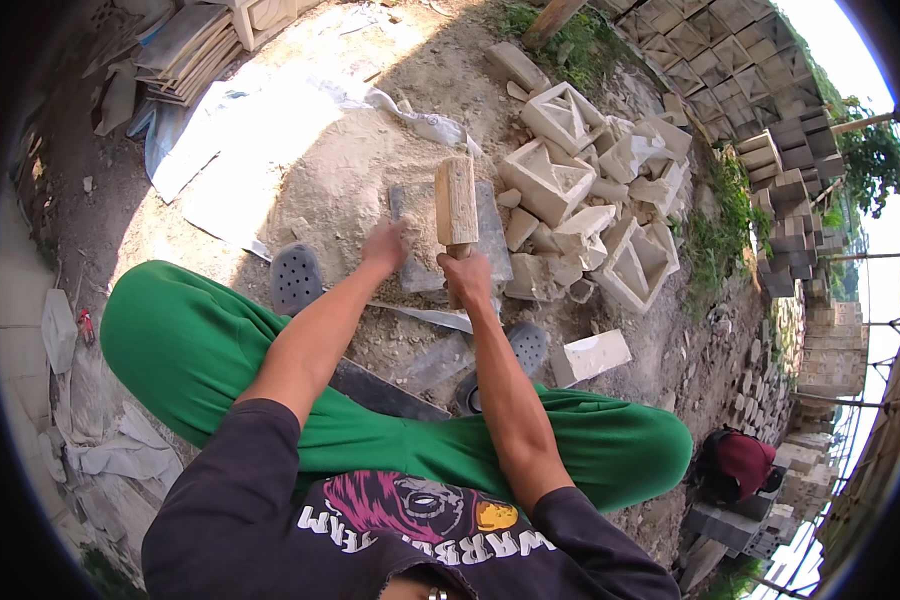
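My right hand (467, 277) is closed round the handle of a wooden mallet (456, 205). The mallet's thick, squared head points away from me, over a grey slab (494, 266) on the ground between my feet. Pale crushed grit (422, 237) covers part of the slab. At the slab's left side, my left hand (387, 247) is low beside the grit. Its fingers are too small and unclear to show whether they grip anything.
Broken, pale moulded blocks (548, 182) are heaped right of the slab. A whitish sheet (210, 150) lies at the far left, near stacked boards (192, 52). A white block (592, 358) rests by my right shoe (526, 350). Farther right is a dark red bag-like object (738, 466).
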